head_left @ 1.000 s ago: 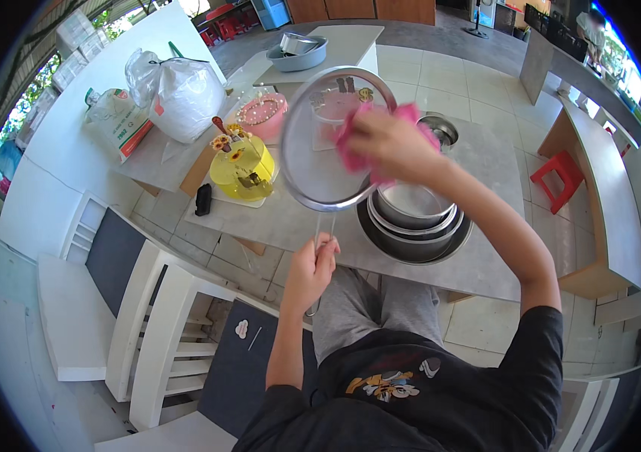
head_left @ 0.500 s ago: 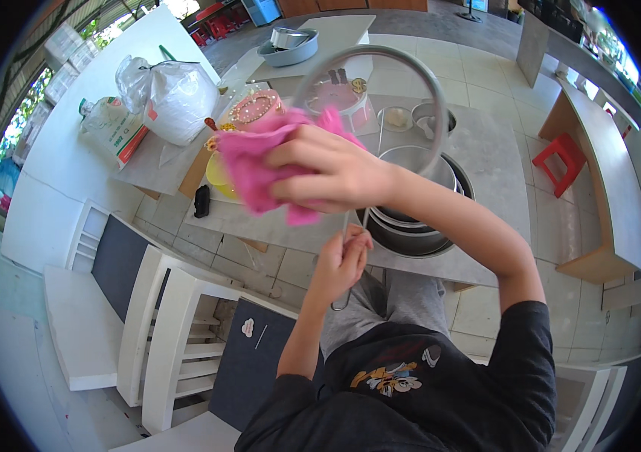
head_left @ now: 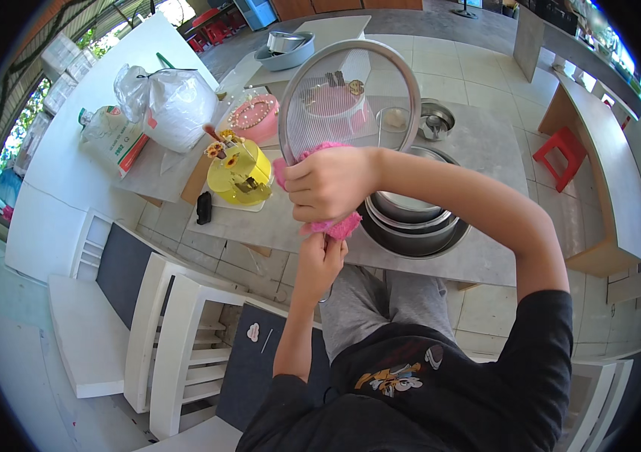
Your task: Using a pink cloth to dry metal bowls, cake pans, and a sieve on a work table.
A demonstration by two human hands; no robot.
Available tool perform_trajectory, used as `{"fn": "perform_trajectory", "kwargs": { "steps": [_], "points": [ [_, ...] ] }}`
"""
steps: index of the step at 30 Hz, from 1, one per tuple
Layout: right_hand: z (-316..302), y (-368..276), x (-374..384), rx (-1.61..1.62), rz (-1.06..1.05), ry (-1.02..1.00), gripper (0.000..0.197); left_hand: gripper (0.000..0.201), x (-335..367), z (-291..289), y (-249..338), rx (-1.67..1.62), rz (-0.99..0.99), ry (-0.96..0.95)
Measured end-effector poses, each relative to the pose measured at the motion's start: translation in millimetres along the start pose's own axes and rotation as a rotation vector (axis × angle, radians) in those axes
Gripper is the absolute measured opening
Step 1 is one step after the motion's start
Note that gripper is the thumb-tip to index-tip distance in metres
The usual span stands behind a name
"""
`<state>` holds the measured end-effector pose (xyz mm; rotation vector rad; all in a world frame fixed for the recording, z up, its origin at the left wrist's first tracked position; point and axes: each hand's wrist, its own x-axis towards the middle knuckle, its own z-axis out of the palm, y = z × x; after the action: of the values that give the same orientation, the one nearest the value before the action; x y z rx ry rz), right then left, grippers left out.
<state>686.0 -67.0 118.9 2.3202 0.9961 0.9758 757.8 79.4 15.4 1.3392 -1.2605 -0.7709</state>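
Observation:
A large round mesh strainer (head_left: 414, 94) is held upright above the table, its handle pointing down toward me. My left hand (head_left: 319, 265) is closed round that handle, low down near my lap. Just above it, my right hand (head_left: 333, 184) grips a pink cloth (head_left: 344, 227) wrapped about the upper handle, close to the rim. Pink cloth shows above and below the fingers. Through the mesh a pink and white cake (head_left: 335, 109) can be seen. Beneath my right forearm stand nested metal bowls (head_left: 418, 239), partly hidden by the arm.
Left on the table are a yellow cake (head_left: 239, 173), a pink cake with beads (head_left: 255, 117) and a small black object (head_left: 204, 208). Small metal bowls (head_left: 435, 120) stand at the back right. Plastic bags (head_left: 173, 105) lie farther left, a grey basin (head_left: 284, 54) behind. White chairs (head_left: 177, 339) flank me.
My right hand with the pink cloth has come down and closed on the strainer's handle, uncovering the yellow cake. The strainer has shifted slightly left and its mesh now faces me more.

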Motion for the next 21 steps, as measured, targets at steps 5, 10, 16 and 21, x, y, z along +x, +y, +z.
{"fn": "perform_trajectory", "kwargs": {
  "steps": [5, 10, 16, 21],
  "points": [
    [-29.3, 16.2, 7.8, -0.148, 0.113, 0.176, 0.018, 0.014, 7.8, -12.5, 27.2, 0.052, 0.007, -0.092],
    [-87.6, 54.4, -7.8, -0.191, 0.606, 0.263, 0.019, 0.012, -6.9, -12.2, 34.0, -0.06, -0.193, -0.169],
    [-21.4, -28.6, -7.8, 0.162, 0.303, -0.297, 0.015, 0.018, 2.2, -5.6, 16.7, 0.024, -0.085, -0.288],
    [-22.5, -14.3, -11.5, -0.145, -0.057, -0.178, 0.016, 0.021, 0.7, -7.0, 19.5, 0.04, -0.018, -0.113]
  ]
}}
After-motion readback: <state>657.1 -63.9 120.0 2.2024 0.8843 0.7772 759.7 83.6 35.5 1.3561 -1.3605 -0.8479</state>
